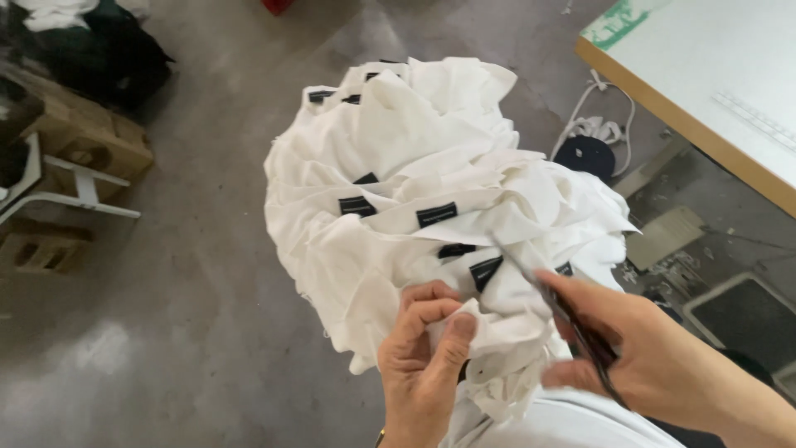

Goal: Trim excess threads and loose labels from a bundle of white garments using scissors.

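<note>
- A heap of white fabric pieces (431, 207), each bearing a small black label (437, 215), is seen piled in the middle of the view, above the grey concrete floor (182, 274).
- The near edge of the heap is pinched by the left hand (423, 357), thumb and fingers closed on a fold of cloth.
- A thin dark pair of snips (572, 323) is gripped in the closed right hand (638, 348), just right of the heap's near edge, its tip laid toward a label.
- The cloth is judged light, soft and limp; it is best taken at a hem beside a label.
- A pale table (713, 91) stands well right of the heap.
</note>
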